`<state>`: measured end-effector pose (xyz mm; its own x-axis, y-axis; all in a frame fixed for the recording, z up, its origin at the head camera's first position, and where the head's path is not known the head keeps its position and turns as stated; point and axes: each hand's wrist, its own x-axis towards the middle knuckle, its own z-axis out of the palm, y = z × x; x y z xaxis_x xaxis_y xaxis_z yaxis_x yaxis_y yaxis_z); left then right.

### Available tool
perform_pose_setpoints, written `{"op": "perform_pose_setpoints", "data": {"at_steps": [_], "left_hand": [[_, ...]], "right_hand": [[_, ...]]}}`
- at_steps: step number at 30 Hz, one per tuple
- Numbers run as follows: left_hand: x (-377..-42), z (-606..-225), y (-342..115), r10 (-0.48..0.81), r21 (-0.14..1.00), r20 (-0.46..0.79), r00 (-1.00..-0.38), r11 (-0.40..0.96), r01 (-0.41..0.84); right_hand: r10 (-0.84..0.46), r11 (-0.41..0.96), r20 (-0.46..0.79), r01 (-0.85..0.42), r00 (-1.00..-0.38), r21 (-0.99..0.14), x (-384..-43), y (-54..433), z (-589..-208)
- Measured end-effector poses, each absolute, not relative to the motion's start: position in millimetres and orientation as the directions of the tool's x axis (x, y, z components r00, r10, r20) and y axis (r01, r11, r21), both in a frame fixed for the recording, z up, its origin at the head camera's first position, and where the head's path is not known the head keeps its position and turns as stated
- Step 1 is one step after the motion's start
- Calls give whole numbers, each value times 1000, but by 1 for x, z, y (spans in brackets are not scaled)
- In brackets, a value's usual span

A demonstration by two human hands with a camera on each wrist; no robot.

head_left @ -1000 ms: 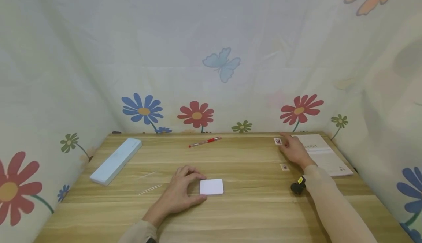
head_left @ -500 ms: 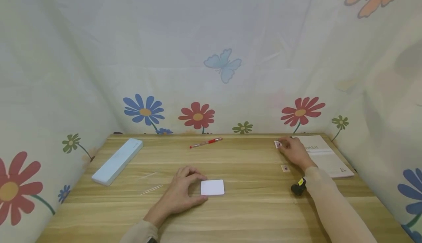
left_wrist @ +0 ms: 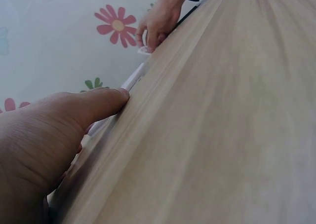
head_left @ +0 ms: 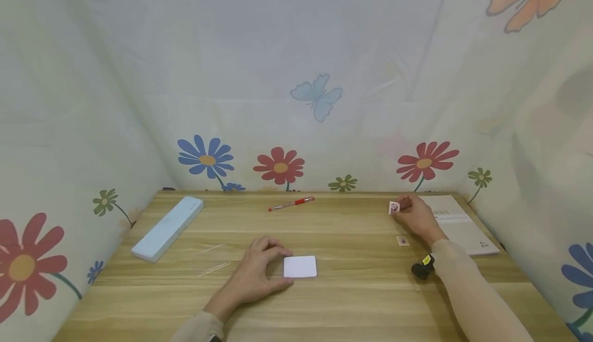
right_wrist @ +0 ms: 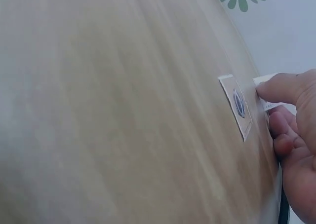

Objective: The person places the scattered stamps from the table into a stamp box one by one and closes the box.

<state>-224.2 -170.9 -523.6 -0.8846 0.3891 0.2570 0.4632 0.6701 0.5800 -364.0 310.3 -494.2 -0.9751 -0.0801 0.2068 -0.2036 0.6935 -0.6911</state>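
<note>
My right hand (head_left: 419, 219) pinches a small white stamp with a reddish picture (head_left: 394, 207) between thumb and fingers; the stamp stands tilted up at the far right of the table. A second stamp (head_left: 402, 241) lies flat on the wood, closer to me; in the right wrist view this stamp (right_wrist: 238, 107) shows a dark oval print. My left hand (head_left: 255, 270) rests on the table and holds a small white pad with rounded corners (head_left: 300, 267) at its left end, index finger at the far edge and thumb at the near one. The left wrist view shows the thumb (left_wrist: 106, 103) against the pad.
A beige notebook (head_left: 468, 228) lies under and beside the right hand. At the back is a red pen (head_left: 292, 204); at the left, a light blue case (head_left: 169, 228). Thin clear strips (head_left: 214, 269) lie left of my left hand. A flowered curtain (head_left: 259, 125) closes off the back and sides.
The right fingers have taken hold of the far stamp and tilted it up from the table, drawing it slightly nearer. The left hand stays at the pad. The head view has shifted a little.
</note>
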Motion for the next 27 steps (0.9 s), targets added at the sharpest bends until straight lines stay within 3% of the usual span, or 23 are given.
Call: {"op": "perform_pose_setpoints", "data": {"at_steps": [8, 27], "left_hand": [[-225, -524, -172, 390, 568, 281, -877, 669, 479], [-224, -521, -176, 380, 588, 324, -866, 637, 499]], "right_hand": [[-45, 690, 275, -229, -960, -687, -364, 307, -496], [54, 499, 342, -272, -938, -823, -331, 282, -486]]}}
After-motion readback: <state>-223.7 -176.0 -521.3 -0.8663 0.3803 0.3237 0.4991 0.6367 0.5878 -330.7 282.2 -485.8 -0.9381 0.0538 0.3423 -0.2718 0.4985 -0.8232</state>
